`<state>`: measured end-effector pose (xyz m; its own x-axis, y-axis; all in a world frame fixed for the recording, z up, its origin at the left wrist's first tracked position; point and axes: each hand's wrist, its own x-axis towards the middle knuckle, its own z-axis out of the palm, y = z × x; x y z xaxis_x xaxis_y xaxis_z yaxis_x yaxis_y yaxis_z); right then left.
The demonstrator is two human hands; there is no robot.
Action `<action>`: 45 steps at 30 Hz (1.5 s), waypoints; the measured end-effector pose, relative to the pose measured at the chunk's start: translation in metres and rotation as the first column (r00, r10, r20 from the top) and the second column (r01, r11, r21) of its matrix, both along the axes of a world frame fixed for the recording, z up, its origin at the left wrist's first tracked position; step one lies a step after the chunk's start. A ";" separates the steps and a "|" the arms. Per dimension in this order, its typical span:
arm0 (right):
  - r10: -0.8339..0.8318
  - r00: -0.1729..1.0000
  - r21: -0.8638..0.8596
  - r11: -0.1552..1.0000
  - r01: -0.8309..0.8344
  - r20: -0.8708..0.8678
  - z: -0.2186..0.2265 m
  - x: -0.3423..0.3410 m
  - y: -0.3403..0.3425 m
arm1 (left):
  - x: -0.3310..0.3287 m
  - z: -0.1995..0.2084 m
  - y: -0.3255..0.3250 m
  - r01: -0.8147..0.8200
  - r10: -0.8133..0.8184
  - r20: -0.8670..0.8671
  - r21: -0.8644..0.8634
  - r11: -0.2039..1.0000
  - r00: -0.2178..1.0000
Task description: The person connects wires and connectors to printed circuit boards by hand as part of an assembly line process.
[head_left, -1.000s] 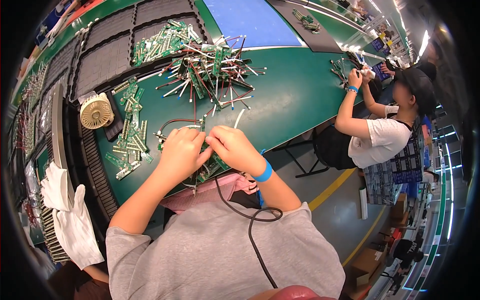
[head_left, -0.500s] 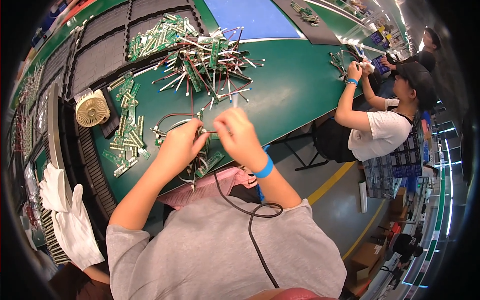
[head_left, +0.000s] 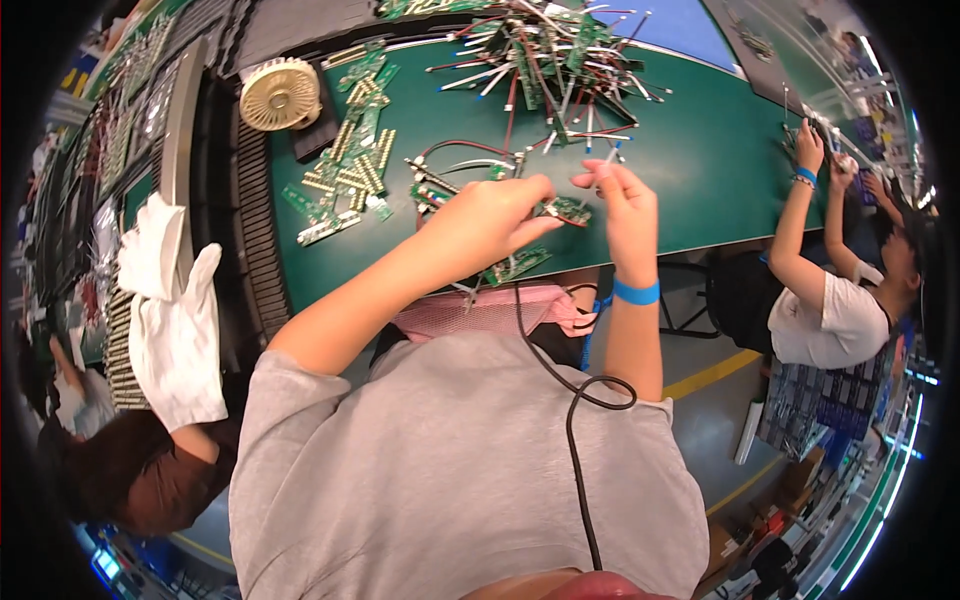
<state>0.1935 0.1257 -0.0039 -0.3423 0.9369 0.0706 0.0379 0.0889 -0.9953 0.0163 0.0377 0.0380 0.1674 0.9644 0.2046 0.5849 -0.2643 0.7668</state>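
Observation:
My left hand (head_left: 495,215) is closed on a small green circuit board (head_left: 568,210), whose end sticks out past the thumb and fingertips. My right hand (head_left: 625,200), with a blue wristband, pinches a white flat cable with a blue tip (head_left: 612,153) just to the right of the board. Whether that cable is joined to the board is hard to see. Wired boards (head_left: 430,190) lie beside and partly under my left hand. Another green board (head_left: 517,266) rests near the table edge below it. Beyond my hands is a tangled heap of wired boards (head_left: 545,60).
Loose boards (head_left: 350,160) lie left on the green table (head_left: 710,160), next to a cream fan (head_left: 281,94). A ribbed black rack edge (head_left: 258,220) borders the left. Another person's gloved hand (head_left: 175,340) is there; a co-worker (head_left: 820,270) handles something at the right. A black cord (head_left: 540,345) hangs before me.
The view has shifted, moving the scene down and right in the picture. My right hand has moved off from the left and turned upright, holding the white cable; the board end now shows.

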 end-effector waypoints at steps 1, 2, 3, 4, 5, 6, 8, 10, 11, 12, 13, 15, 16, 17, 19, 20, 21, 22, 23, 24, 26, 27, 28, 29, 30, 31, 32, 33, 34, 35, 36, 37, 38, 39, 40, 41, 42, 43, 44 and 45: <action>0.019 0.997 -0.066 0.998 -0.025 -0.079 0.002 0.000 0.001 | -0.001 -0.001 0.000 -0.002 0.002 0.007 0.000 1.000 1.000; 0.016 0.986 -0.146 0.988 -0.041 -0.164 0.003 -0.002 0.001 | -0.002 -0.001 -0.001 0.001 -0.001 0.027 -0.002 1.000 1.000; 0.039 0.972 -0.170 0.982 -0.080 -0.231 0.003 -0.001 0.001 | -0.003 0.001 -0.001 -0.016 0.016 0.060 0.000 1.000 0.998; 0.056 0.953 -0.192 0.974 -0.117 -0.296 0.004 -0.001 0.000 | -0.004 0.001 -0.001 -0.031 0.031 0.094 0.002 1.000 0.995; 0.035 0.950 -0.213 0.971 -0.106 -0.311 0.009 -0.004 -0.004 | -0.005 0.000 -0.001 -0.038 0.037 0.127 0.008 0.999 0.991; 0.037 0.951 -0.212 0.971 -0.106 -0.306 0.010 -0.003 -0.006 | -0.006 0.000 -0.001 -0.059 0.062 0.150 -0.025 0.998 0.987; 0.066 0.956 -0.215 0.968 -0.131 -0.285 0.012 0.000 -0.009 | -0.010 0.007 -0.003 -0.081 0.109 0.208 -0.138 0.987 0.972; 0.105 0.965 -0.223 0.962 -0.160 -0.242 0.023 -0.001 -0.017 | -0.012 -0.004 -0.002 -0.078 0.180 0.461 -0.231 0.970 0.869; 0.150 0.969 -0.220 0.956 -0.193 -0.197 0.028 -0.002 -0.021 | -0.012 -0.007 -0.003 -0.009 0.173 0.639 -0.251 0.968 0.749; 0.172 0.969 -0.213 0.955 -0.208 -0.175 0.032 -0.002 -0.027 | -0.013 -0.008 -0.003 0.007 0.178 0.703 -0.251 0.968 0.688; 0.161 0.971 -0.233 0.952 -0.200 -0.175 0.036 -0.003 -0.033 | -0.013 -0.009 -0.004 0.021 0.184 0.761 -0.251 0.968 0.622; 0.186 0.982 -0.156 0.972 -0.178 0.041 0.045 -0.006 -0.041 | -0.015 -0.015 -0.006 0.038 0.218 0.789 -0.292 0.956 0.575; 0.186 0.977 -0.107 0.979 -0.174 0.108 0.046 -0.005 -0.041 | -0.016 -0.020 -0.006 0.044 0.243 0.804 -0.316 0.948 0.542; 0.155 0.974 0.040 0.986 -0.164 0.163 0.048 -0.006 -0.042 | -0.016 -0.023 -0.005 0.081 0.215 0.836 -0.293 0.953 0.505; 0.167 0.962 0.112 0.975 -0.194 0.214 0.050 -0.006 -0.041 | -0.013 -0.026 -0.009 0.124 0.219 0.869 -0.302 0.945 0.444; 0.166 0.962 0.105 0.976 -0.192 0.216 0.048 -0.006 -0.041 | -0.012 -0.027 -0.009 0.136 0.213 0.876 -0.297 0.945 0.432; 0.217 0.966 0.020 0.975 -0.222 0.142 0.047 -0.007 -0.041 | -0.011 -0.028 -0.010 0.138 0.217 0.876 -0.301 0.943 0.431; 0.260 0.964 -0.061 0.965 -0.256 0.063 0.045 -0.007 -0.041 | -0.010 -0.027 -0.010 0.139 0.208 0.879 -0.292 0.946 0.430; 0.259 0.964 -0.067 0.965 -0.255 0.064 0.045 -0.008 -0.043 | -0.008 -0.027 -0.010 0.141 0.200 0.882 -0.283 0.949 0.428; 0.282 0.959 -0.101 0.955 -0.279 0.016 0.047 -0.009 -0.045 | -0.007 -0.028 -0.011 0.142 0.203 0.881 -0.287 0.947 0.427; 0.301 0.953 -0.138 0.943 -0.302 -0.033 0.050 -0.011 -0.047 | -0.005 -0.029 -0.011 0.135 0.174 0.876 -0.259 0.956 0.450; 0.291 0.956 -0.174 0.940 -0.294 -0.042 0.050 -0.011 -0.048 | -0.005 -0.029 -0.012 0.136 0.177 0.876 -0.262 0.955 0.449; 0.281 0.958 -0.210 0.935 -0.285 -0.051 0.051 -0.011 -0.049 | -0.005 -0.029 -0.013 0.137 0.174 0.876 -0.260 0.956 0.449; 0.279 0.959 -0.212 0.935 -0.284 -0.051 0.050 -0.010 -0.049 | -0.004 -0.028 -0.013 0.138 0.171 0.876 -0.257 0.956 0.451; 0.277 0.960 -0.200 0.939 -0.281 -0.050 0.050 -0.010 -0.049 | -0.004 -0.028 -0.013 0.139 0.172 0.876 -0.259 0.956 0.450; 0.275 0.960 -0.187 0.942 -0.279 -0.049 0.049 -0.010 -0.049 | -0.004 -0.027 -0.013 0.145 0.163 0.880 -0.251 0.957 0.446; 0.274 0.960 -0.189 0.942 -0.278 -0.049 0.050 -0.010 -0.049 | -0.004 -0.027 -0.014 0.151 0.154 0.883 -0.243 0.958 0.442; 0.277 0.960 -0.179 0.943 -0.281 -0.044 0.050 -0.010 -0.049 | -0.004 -0.026 -0.014 0.151 0.155 0.883 -0.244 0.958 0.442; 0.280 0.959 -0.170 0.944 -0.283 -0.039 0.051 -0.010 -0.049 | -0.004 -0.026 -0.014 0.150 0.157 0.883 -0.246 0.958 0.442; 0.281 0.959 -0.170 0.944 -0.283 -0.039 0.051 -0.010 -0.049 | -0.004 -0.026 -0.014 0.149 0.159 0.883 -0.247 0.957 0.442; 0.281 0.959 -0.176 0.943 -0.284 -0.039 0.051 -0.010 -0.049 | -0.004 -0.026 -0.014 0.149 0.160 0.883 -0.248 0.957 0.442; 0.282 0.959 -0.181 0.941 -0.285 -0.039 0.051 -0.010 -0.049 | -0.003 -0.026 -0.014 0.145 0.159 0.882 -0.246 0.958 0.444; 0.283 0.958 -0.182 0.941 -0.285 -0.039 0.051 -0.010 -0.049 | -0.003 -0.026 -0.014 0.141 0.158 0.881 -0.244 0.960 0.446; 0.280 0.959 -0.183 0.942 -0.283 -0.040 0.051 -0.010 -0.050 | -0.003 -0.026 -0.015 0.140 0.159 0.881 -0.244 0.960 0.446; 0.277 0.960 -0.184 0.942 -0.280 -0.041 0.051 -0.011 -0.050 | -0.003 -0.026 -0.015 0.140 0.156 0.882 -0.240 0.960 0.445; 0.277 0.960 -0.184 0.942 -0.280 -0.041 0.051 -0.011 -0.050 | -0.003 -0.027 -0.015 0.141 0.152 0.883 -0.237 0.961 0.444; 0.279 0.960 -0.184 0.942 -0.281 -0.041 0.051 -0.010 -0.049 | -0.004 -0.026 -0.015 0.142 0.152 0.883 -0.237 0.961 0.445; 0.280 0.959 -0.184 0.941 -0.283 -0.041 0.051 -0.010 -0.049 | -0.004 -0.026 -0.015 0.149 0.150 0.885 -0.237 0.960 0.442; 0.280 0.959 -0.184 0.941 -0.283 -0.041 0.050 -0.010 -0.050 | -0.005 -0.025 -0.015 0.156 0.149 0.886 -0.238 0.959 0.438; 0.277 0.959 -0.186 0.941 -0.284 -0.063 0.050 -0.010 -0.050 | -0.004 -0.024 -0.014 0.156 0.149 0.886 -0.238 0.959 0.438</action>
<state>0.1835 0.0759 0.0459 -0.5933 0.8007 -0.0831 0.0032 -0.1009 -0.9949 0.0121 0.0233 0.0137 0.0428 0.9991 -0.0001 -0.4635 0.0200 0.8859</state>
